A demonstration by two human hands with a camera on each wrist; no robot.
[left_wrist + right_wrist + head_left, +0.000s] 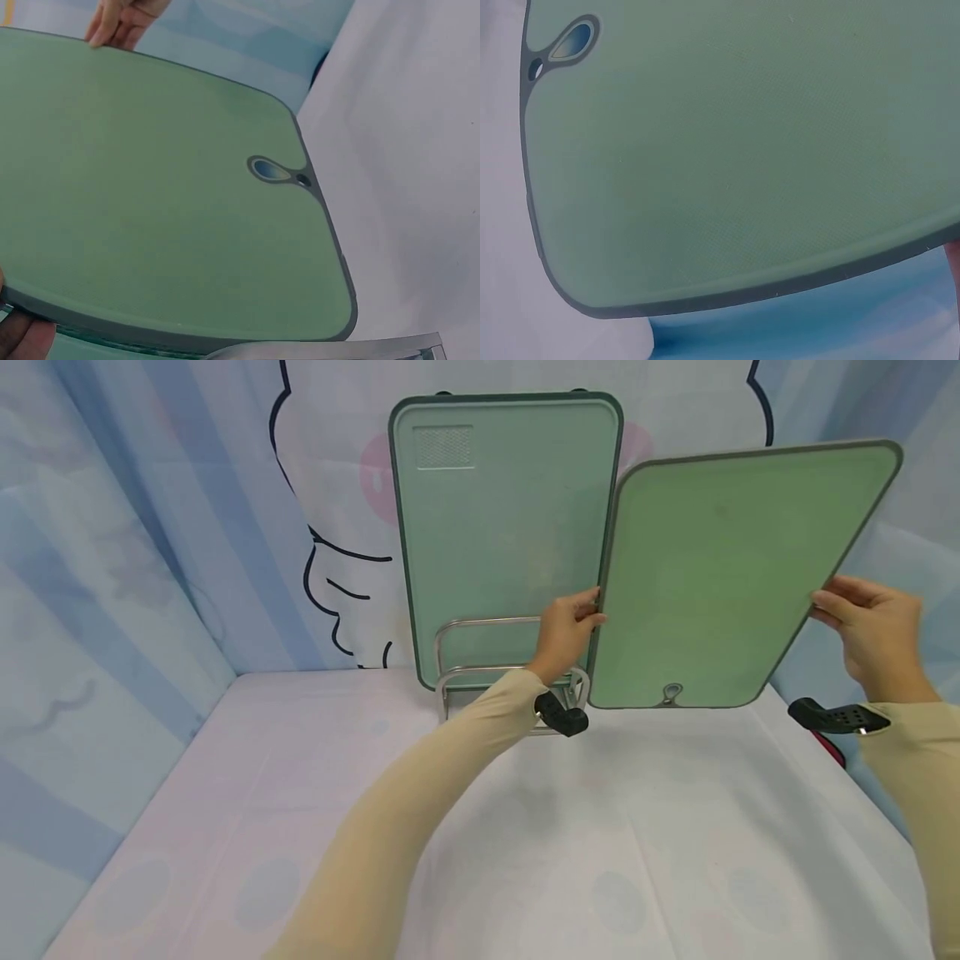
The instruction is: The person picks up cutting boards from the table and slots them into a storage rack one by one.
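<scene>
A green cutting board (742,577) with a dark grey rim is held tilted between both hands, a teardrop-shaped hole (271,170) at its lower end. My left hand (566,631) pinches its left edge with thumb and fingers. On the opposite edge, my right hand (873,622) grips with the thumb in front. A second, paler green cutting board (502,527) with a textured patch in its upper left corner stands upright in a metal wire rack (480,668). The left forearm and hand cover part of the rack. The held board's left edge overlaps the standing board in the head view.
A pale patterned cloth covers the table (337,777). Behind it hangs a blue and white curtain (187,527) with black line drawings, close to the back of the rack. Past the table's right edge, something dark and red (830,748) shows under the right wrist.
</scene>
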